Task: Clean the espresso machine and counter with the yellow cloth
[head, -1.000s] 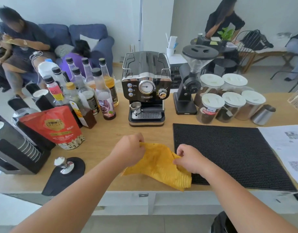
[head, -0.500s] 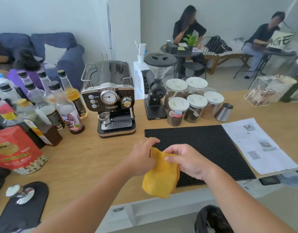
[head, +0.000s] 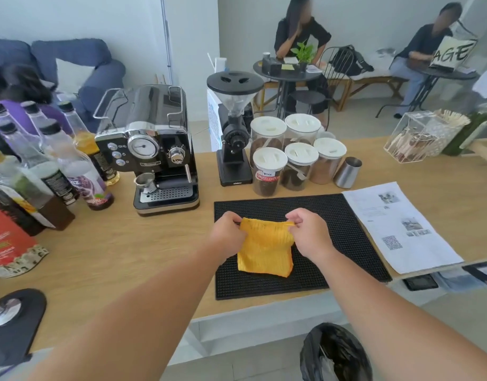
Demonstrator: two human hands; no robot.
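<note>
The yellow cloth (head: pixel 265 247) hangs folded over the black rubber mat (head: pixel 341 229), its lower edge near the mat. My left hand (head: pixel 228 232) pinches its top left corner and my right hand (head: pixel 308 232) pinches its top right corner, stretching the top edge between them. The black and chrome espresso machine (head: pixel 154 149) stands on the wooden counter (head: pixel 121 251) behind and left of my hands, about a forearm's length away.
Syrup bottles (head: pixel 58 166) and a red bag (head: pixel 8 243) crowd the left. A black grinder (head: pixel 234 127), lidded jars (head: pixel 289 152) and a steel cup (head: pixel 347 171) stand behind the mat. Papers (head: pixel 399 226) lie right, a tamper mat (head: pixel 11 314) front left, a bin (head: pixel 333 353) below.
The cloth was lifted off the counter, moved right over the black mat, and is now pulled out flat between both hands. The view has swung to the right.
</note>
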